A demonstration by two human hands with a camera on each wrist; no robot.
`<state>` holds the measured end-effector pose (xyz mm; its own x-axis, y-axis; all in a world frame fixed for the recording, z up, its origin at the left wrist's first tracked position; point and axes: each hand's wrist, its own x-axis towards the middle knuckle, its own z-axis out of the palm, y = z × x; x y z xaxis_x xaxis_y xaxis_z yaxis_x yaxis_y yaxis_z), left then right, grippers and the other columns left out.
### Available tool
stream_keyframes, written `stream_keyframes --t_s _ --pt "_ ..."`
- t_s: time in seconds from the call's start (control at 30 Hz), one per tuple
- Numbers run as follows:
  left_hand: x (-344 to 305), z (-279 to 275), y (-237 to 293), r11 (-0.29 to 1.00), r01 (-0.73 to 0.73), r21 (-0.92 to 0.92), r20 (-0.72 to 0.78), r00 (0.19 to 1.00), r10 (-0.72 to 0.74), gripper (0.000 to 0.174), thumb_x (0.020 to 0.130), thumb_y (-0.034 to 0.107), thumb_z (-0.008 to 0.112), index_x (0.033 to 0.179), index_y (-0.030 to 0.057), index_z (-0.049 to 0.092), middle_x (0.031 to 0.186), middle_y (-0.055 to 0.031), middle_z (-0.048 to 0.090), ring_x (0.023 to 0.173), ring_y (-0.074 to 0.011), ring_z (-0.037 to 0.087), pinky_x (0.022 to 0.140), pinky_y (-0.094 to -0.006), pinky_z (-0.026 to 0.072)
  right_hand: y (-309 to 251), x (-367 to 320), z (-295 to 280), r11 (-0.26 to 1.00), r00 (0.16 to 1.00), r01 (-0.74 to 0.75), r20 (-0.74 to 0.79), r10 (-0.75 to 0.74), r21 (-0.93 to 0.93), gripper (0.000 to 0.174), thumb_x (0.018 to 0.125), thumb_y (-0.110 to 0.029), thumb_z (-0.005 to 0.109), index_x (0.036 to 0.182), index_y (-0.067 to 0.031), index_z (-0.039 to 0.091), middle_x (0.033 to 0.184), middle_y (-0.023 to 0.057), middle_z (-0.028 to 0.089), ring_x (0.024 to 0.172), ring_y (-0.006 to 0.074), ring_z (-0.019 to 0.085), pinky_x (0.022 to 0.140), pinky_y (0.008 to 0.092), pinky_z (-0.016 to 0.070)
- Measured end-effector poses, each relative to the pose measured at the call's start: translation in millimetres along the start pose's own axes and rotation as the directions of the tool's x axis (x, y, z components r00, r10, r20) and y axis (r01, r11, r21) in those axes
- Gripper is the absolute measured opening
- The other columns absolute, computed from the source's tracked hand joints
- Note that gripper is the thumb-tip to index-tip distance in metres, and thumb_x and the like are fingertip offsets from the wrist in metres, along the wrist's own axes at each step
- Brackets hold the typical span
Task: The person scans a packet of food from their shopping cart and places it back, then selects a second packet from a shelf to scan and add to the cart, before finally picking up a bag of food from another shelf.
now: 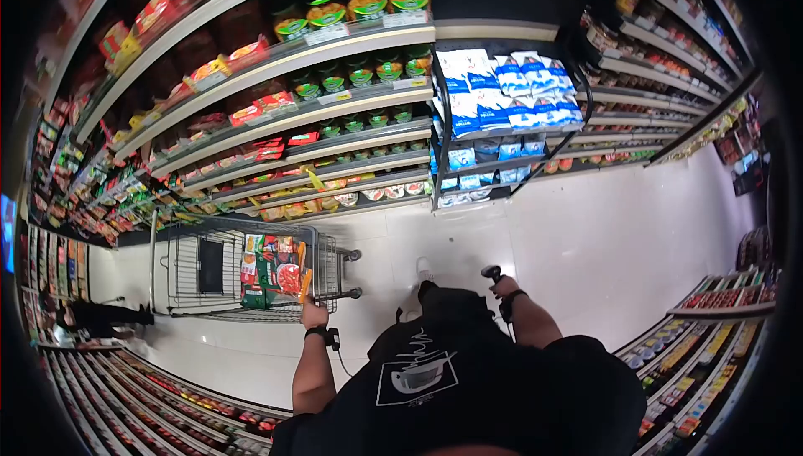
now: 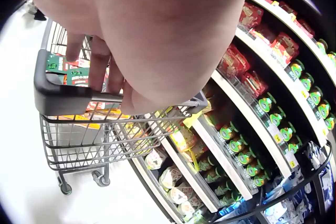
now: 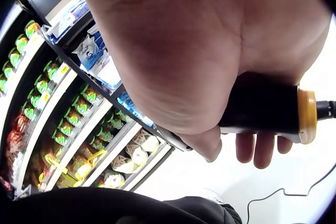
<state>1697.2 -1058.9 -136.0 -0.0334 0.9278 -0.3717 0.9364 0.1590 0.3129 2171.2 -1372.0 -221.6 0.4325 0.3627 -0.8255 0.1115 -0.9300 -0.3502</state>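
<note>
My left hand [image 1: 314, 315] grips the rim of a wire shopping cart [image 1: 211, 267] at its near right corner. Close up in the left wrist view, its fingers [image 2: 98, 69] reach over the cart's dark grey plastic edge [image 2: 63, 99], with the thumb on the near side. Red and green food packages [image 1: 284, 279] lie inside the cart, with orange strips beside them. My right hand [image 1: 505, 287] holds a black cylindrical handle [image 3: 268, 108] with a yellow end band [image 3: 307, 116] and a cable connector. The palm hides part of this handle.
Shelves ahead bear green-lidded jars [image 1: 365, 4] and red packets [image 1: 259, 109]. A black rack [image 1: 443, 113] holds blue and white bags [image 1: 531, 75]. More shelving [image 1: 736, 309] stands behind at right. A dark-clothed person [image 1: 100, 318] is at far left. A thin cable [image 3: 283, 191] hangs near my right hand.
</note>
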Motion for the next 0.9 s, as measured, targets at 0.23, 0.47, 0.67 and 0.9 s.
stream_keyframes --t_s 0.23,0.47,0.67,0.9 --pt "-69 30 -11 0.995 -0.075 0.065 -0.115 0.990 0.082 0.059 0.074 0.018 0.059 0.128 0.0010 0.040 0.149 -0.0130 0.008 0.137 -0.0305 0.009 0.105 -0.0594 0.0149 49 -52 22 1.000 0.996 -0.009 0.087 0.007 0.021 0.031 0.073 -0.018 0.069 0.094 0.0014 0.057 0.081 0.0127 0.064 0.066 0.0218 0.066 0.053 0.0348 0.0501" --pt "-103 37 -37 0.966 -0.199 0.168 -0.076 0.974 0.214 0.033 0.072 0.011 0.057 0.104 0.0032 0.061 0.149 -0.0152 0.005 0.138 -0.0343 0.004 0.106 -0.0566 0.0174 115 -80 40 0.953 0.991 -0.127 0.076 0.110 0.274 0.031 0.073 -0.006 0.068 0.098 0.0067 0.053 0.078 0.0150 0.063 0.069 0.0253 0.066 0.054 0.0385 0.0529" --pt "-114 46 -60 0.940 -0.305 0.149 0.104 0.951 0.292 0.037 0.073 0.015 0.057 0.109 0.0057 0.061 0.123 -0.0205 0.051 0.134 -0.0334 0.021 0.104 -0.0431 0.0305 122 -109 21 0.964 0.976 -0.200 0.118 0.181 0.176 0.032 0.073 -0.008 0.071 0.100 0.0012 0.057 0.081 0.0148 0.062 0.069 0.0254 0.063 0.056 0.0391 0.0507" --pt "-134 188 -143 0.999 -0.010 0.032 0.457 0.889 -0.006 0.032 0.079 0.029 0.055 0.102 0.0087 0.066 0.110 -0.0115 0.062 0.105 -0.0275 0.056 0.092 -0.0360 0.0437 129 -8 -39 0.992 0.988 -0.083 0.137 0.070 0.091 0.027 0.077 -0.007 0.067 0.098 0.0061 0.056 0.075 0.0151 0.064 0.068 0.0241 0.064 0.052 0.0358 0.0502"
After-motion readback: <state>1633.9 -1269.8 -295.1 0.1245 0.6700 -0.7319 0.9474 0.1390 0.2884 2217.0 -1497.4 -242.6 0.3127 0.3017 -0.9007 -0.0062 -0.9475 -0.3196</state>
